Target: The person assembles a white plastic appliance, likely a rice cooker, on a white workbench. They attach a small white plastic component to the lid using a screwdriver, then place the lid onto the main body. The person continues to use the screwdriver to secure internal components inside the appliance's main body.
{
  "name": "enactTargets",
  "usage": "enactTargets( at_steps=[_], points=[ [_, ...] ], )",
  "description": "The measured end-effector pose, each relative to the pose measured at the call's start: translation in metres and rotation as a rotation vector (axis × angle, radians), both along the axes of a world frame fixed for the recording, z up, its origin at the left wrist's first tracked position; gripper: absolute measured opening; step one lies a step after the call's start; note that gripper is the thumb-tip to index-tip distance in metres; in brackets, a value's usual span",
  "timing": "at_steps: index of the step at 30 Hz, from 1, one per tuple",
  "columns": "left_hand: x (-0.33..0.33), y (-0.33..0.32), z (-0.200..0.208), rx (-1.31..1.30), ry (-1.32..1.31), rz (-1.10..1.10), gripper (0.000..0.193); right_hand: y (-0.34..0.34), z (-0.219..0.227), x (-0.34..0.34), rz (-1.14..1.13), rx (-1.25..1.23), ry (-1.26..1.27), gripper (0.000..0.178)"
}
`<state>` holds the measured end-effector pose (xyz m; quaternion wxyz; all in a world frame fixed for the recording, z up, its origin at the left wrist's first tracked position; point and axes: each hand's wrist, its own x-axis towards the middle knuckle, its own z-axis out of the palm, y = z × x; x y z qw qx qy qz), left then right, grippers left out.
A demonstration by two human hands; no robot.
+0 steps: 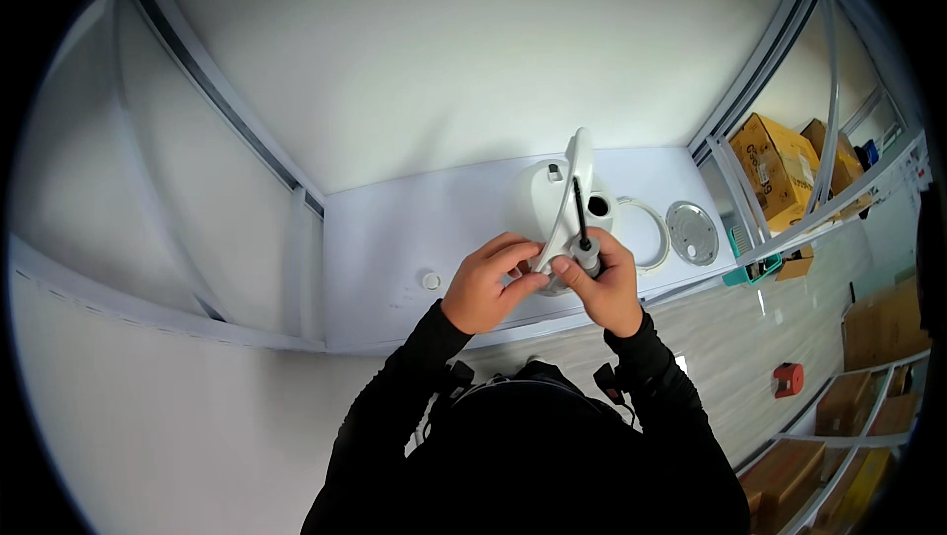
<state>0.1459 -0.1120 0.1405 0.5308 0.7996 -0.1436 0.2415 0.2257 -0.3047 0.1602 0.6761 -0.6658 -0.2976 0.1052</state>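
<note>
A white rounded plastic housing (534,202) stands on the white table, with a dark round opening on its right side and a small square recess on top. A long white curved part (578,155) rises in front of it, tilted up and away from me. My left hand (481,286) pinches this part's lower end between thumb and fingers. My right hand (614,290) is closed round the grey handle of a screwdriver (580,212), its black shaft pointing away from me beside the curved part. My fingers partly hide what lies between the hands.
Right of the housing lie a white ring (662,224) and a round grey metal plate (692,234). A small white round cap (431,281) sits left on the table (380,229). Beyond the frame are cardboard boxes (774,170), a green basket (758,270) and a red stool (788,379).
</note>
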Motion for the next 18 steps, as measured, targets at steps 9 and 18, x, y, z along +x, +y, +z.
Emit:
enactTargets(
  at_steps=[9,18],
  points=[
    [0.054,-0.063,-0.015,-0.011,-0.012,0.321,0.050,-0.053,0.001,0.085,0.071,0.030,0.013,0.020],
    [0.056,-0.089,-0.015,-0.024,0.029,0.333,0.051,-0.056,-0.021,0.105,0.185,0.111,0.158,0.021]
  ],
)
